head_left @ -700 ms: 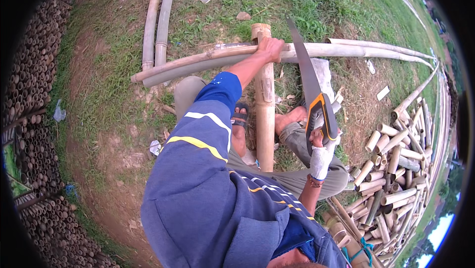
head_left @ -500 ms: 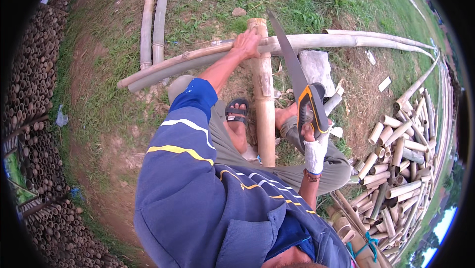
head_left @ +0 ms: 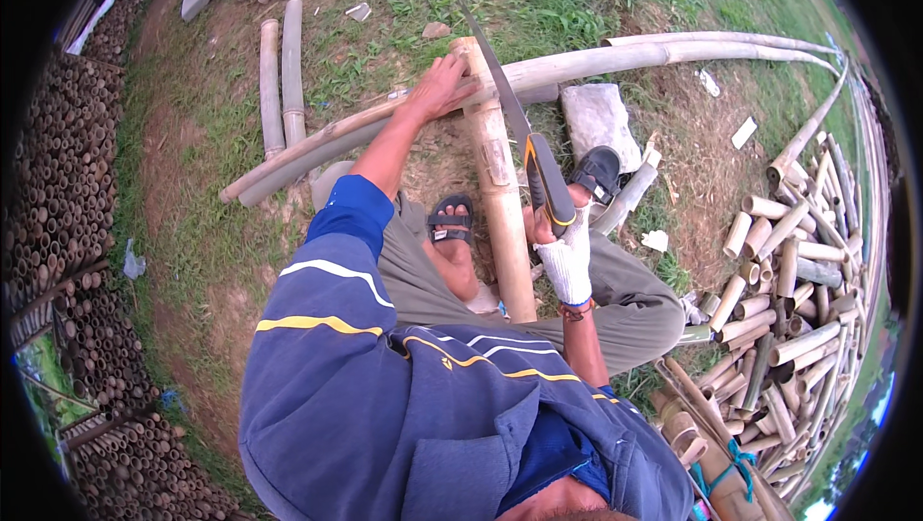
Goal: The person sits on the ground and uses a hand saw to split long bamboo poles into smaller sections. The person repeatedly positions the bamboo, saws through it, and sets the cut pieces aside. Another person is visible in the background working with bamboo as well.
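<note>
A long bamboo pole lies crosswise over a thick bamboo post, which slants between my legs. My left hand, bare, grips the pole just left of the post. In my gloved right hand is a handsaw with a black and yellow handle. Its blade points away from me and crosses the pole just right of the post's top; I cannot tell whether the teeth touch the bamboo. A second, greyer pole lies under the left part of the crosswise pole.
A pale stone block sits under the pole, beside my sandalled right foot. Short cut bamboo pieces are heaped at the right. Two bamboo lengths lie on the ground at far left. Stacked bamboo lines the left edge.
My right hand has brought the saw leftward, closer to the post, and its blade now appears narrower. My left hand stays on the pole. The whole view has shifted slightly.
</note>
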A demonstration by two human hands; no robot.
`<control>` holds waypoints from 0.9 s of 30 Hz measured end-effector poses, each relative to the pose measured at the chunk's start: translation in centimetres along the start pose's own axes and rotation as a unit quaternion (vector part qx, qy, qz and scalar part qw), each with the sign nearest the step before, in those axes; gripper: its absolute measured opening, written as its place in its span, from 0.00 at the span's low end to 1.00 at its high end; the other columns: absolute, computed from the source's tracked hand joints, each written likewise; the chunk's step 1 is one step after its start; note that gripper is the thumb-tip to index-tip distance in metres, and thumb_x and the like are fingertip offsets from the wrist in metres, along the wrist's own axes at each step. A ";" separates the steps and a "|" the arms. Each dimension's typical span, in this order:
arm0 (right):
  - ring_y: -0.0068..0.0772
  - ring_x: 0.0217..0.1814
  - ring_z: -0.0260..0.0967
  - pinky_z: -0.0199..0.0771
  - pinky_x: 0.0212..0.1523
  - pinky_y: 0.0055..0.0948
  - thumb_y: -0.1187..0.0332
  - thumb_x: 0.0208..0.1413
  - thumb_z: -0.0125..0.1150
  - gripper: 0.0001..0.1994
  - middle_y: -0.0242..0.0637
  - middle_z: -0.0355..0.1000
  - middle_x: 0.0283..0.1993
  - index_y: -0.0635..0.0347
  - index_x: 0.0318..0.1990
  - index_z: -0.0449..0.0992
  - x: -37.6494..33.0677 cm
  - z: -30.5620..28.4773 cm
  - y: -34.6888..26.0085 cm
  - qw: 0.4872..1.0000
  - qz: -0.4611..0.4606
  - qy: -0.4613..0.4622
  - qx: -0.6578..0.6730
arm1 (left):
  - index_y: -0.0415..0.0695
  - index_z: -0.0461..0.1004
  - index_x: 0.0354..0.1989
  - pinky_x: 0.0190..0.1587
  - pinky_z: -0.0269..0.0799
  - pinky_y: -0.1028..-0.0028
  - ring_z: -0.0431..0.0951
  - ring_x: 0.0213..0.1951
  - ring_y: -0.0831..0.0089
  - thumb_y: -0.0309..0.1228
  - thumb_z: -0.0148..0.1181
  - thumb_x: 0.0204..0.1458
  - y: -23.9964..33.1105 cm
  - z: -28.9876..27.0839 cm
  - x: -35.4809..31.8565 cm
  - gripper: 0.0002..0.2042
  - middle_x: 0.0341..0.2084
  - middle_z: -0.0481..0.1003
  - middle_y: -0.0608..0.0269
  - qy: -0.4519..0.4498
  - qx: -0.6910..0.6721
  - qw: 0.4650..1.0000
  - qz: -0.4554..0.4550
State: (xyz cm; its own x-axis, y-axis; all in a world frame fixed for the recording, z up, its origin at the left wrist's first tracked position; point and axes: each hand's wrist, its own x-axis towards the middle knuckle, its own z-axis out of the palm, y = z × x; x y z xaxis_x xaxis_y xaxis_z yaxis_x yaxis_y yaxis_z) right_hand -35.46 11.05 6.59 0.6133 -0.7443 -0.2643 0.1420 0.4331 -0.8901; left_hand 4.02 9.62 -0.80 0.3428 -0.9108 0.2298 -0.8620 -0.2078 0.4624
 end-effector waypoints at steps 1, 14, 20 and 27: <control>0.18 0.49 0.68 0.73 0.50 0.21 0.81 0.68 0.61 0.19 0.30 0.70 0.49 0.60 0.64 0.68 0.2 -0.1 -0.1 0.993 -0.049 -0.003 -0.107 | 0.40 0.74 0.59 0.58 0.72 0.51 0.74 0.53 0.48 0.50 0.68 0.64 0.4 0.0 -0.2 0.26 0.47 0.74 0.50 0.002 -0.003 1.000 0.010; 0.19 0.53 0.71 0.75 0.57 0.24 0.80 0.66 0.64 0.26 0.30 0.72 0.53 0.59 0.70 0.68 3.0 -2.1 3.0 0.996 0.011 -0.060 -0.070 | 0.39 0.74 0.63 0.59 0.74 0.54 0.75 0.53 0.45 0.48 0.77 0.56 -0.4 0.7 -0.2 0.34 0.48 0.75 0.49 0.003 0.048 0.997 0.059; 0.21 0.45 0.73 0.76 0.51 0.25 0.81 0.60 0.65 0.32 0.27 0.74 0.44 0.60 0.72 0.67 3.5 -1.1 0.5 0.965 -0.066 -0.089 -0.236 | 0.31 0.69 0.64 0.60 0.79 0.50 0.82 0.58 0.40 0.50 0.89 0.36 2.3 -0.1 1.7 0.51 0.51 0.82 0.36 -0.145 0.108 0.976 -0.124; 0.20 0.44 0.72 0.76 0.48 0.25 0.79 0.61 0.66 0.28 0.27 0.72 0.42 0.59 0.68 0.67 -0.3 -1.7 -1.5 0.976 -0.019 -0.096 -0.197 | 0.33 0.72 0.59 0.57 0.82 0.51 0.85 0.55 0.41 0.41 0.87 0.42 4.6 -0.2 1.7 0.40 0.49 0.85 0.39 -0.143 0.111 0.961 -0.207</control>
State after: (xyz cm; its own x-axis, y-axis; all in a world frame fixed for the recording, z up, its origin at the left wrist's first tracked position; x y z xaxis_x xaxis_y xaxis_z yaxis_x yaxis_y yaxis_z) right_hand -37.20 9.75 7.33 0.7526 -0.6312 -0.1876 -0.1188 0.1501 -0.9815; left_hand 0.66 7.20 1.86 0.5838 -0.7883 -0.1944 -0.7433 -0.6153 0.2627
